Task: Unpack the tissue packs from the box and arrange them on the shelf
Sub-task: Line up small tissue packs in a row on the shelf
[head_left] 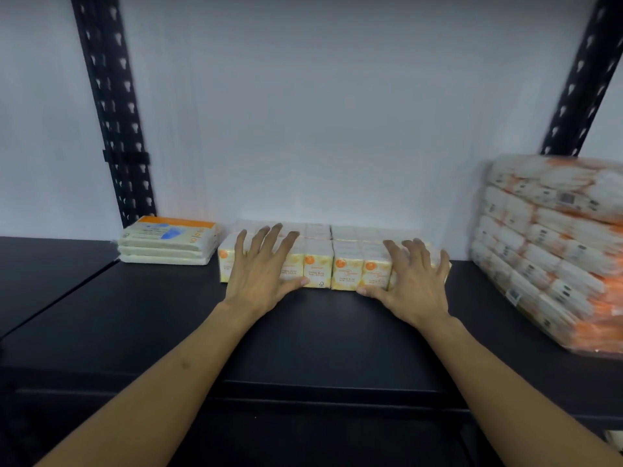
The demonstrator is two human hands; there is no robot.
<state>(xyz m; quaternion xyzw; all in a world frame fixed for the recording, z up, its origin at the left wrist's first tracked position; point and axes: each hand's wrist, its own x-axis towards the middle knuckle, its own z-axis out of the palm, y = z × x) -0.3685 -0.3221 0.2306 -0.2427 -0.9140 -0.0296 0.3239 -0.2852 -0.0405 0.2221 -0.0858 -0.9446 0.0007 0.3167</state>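
Note:
Two blocks of small yellow-and-white tissue packs (pixel 318 261) stand side by side on the black shelf (pixel 323 332), close to the white back wall. My left hand (pixel 266 267) lies flat on the left block, fingers spread over its top and thumb against its front. My right hand (pixel 413 274) rests on the right block with fingers slightly bent over the top and thumb at the front lower edge. The box is out of view.
A flat stack of white packs with an orange-and-blue label (pixel 168 242) lies to the left. A large wrapped bundle of orange-and-white tissue packs (pixel 553 247) leans at the right. Black perforated uprights (pixel 114 112) rise behind on both sides.

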